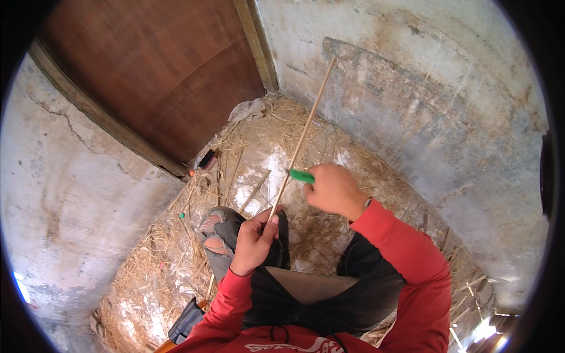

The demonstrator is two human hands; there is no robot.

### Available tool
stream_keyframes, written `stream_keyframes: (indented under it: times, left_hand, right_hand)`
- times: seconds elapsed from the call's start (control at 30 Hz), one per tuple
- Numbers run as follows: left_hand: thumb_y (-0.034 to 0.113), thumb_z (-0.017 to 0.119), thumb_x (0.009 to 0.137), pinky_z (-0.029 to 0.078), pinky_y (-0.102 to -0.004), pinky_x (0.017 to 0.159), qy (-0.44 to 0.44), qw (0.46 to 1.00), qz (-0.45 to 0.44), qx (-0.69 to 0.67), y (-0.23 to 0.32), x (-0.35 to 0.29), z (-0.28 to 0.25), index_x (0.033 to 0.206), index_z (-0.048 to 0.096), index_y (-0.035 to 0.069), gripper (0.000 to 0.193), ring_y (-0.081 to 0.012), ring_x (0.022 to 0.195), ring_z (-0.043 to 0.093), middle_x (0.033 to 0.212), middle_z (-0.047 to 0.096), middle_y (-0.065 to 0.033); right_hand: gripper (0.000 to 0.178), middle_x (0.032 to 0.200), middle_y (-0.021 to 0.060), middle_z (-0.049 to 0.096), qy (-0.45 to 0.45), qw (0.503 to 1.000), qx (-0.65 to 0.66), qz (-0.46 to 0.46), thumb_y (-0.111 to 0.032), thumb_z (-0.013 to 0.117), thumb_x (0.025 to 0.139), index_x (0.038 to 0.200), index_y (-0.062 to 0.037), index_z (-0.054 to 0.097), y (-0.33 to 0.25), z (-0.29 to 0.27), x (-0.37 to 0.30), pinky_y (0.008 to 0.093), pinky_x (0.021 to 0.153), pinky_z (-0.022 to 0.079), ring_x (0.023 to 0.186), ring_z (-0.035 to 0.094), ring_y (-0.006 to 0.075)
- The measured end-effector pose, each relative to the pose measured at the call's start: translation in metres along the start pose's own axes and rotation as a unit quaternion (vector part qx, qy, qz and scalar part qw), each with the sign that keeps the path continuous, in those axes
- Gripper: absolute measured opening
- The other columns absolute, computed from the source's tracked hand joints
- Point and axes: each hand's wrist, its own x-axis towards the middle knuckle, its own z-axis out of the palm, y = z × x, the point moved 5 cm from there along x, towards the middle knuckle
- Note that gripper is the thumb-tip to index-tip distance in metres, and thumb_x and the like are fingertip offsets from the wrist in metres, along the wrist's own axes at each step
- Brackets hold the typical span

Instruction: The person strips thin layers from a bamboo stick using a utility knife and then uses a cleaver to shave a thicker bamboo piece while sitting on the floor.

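stick [304,133] slants ahead from the left grip [254,240] pinching its lower end, while the right grip [335,189] holds a green tool [301,176] at it, seemingly mid-shaving, the next stroke calling for steadiness.

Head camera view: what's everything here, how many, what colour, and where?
Wooden stick: one, tan, in left hand
Tool: one, green-handled, in right hand, at stick
Door: one, brown, upper left
Door frame: one, weathered brown, beside door
Walls: two, stained whitish, left and right
Straw: uncountable, yellowish, across floor
Loose sticks: at least two, tan, beyond left hand
Crumpled sheet: one, whitish, near door's base
Unidentified object: one, black and red, by door
Orange bit: one, orange, beside that object
Green bit: one, green, left of trousers
Bag-like object: one, dark grey, lower left
Sweatshirt: one, red, lower edge
Trousers: one pair, dark, lower middle
Band: one, dark, right wrist
Hands: two, bare, centre
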Motion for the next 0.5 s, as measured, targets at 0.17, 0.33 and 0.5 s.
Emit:
stream_keyframes:
  times: [0.17, 0.33, 0.5]
  left_hand:
    - [0.018, 0.057, 0.103, 0.041, -0.0263, 0.053, 0.077, 0.992, 0.046, 0.084, -0.002, 0.012, -0.005, 0.115, 0.068, -0.001, 0.025, -0.0078, 0.056, 0.051, 0.062, 0.056, -0.0006]
    - [0.015, 0.06, 0.1, 0.046, -0.0331, 0.052, 0.157, 0.962, 0.071, 0.21, 0.002, 0.01, -0.002, 0.102, 0.069, -0.001, 0.018, -0.0196, 0.051, 0.061, 0.06, 0.061, -0.0107]
    - [0.012, 0.061, 0.098, 0.048, -0.0353, 0.054, 0.164, 0.959, 0.047, 0.225, 0.003, -0.001, 0.001, 0.104, 0.069, -0.003, 0.018, -0.0245, 0.055, 0.066, 0.063, 0.063, -0.0145]
  right_hand:
    - [0.018, 0.076, 0.0228, 0.069, -0.052, 0.997, -0.055, -0.023, -0.017, 0.066, 0.075, 0.078, -0.0007, 0.071, -0.031, 0.028, -0.016, 0.05, 0.066, 0.056, 0.071, 0.07, 0.0416]
    - [0.016, 0.08, 0.021, 0.072, -0.056, 0.995, -0.073, -0.027, -0.016, 0.066, 0.078, 0.08, -0.0017, 0.072, -0.034, 0.042, -0.016, 0.0477, 0.067, 0.058, 0.077, 0.072, 0.0386]
    - [0.018, 0.089, 0.0198, 0.073, -0.006, 0.989, -0.137, 0.05, -0.018, 0.066, 0.081, 0.088, -0.0027, 0.072, 0.006, 0.037, 0.018, 0.0472, 0.069, 0.058, 0.081, 0.073, 0.0361]
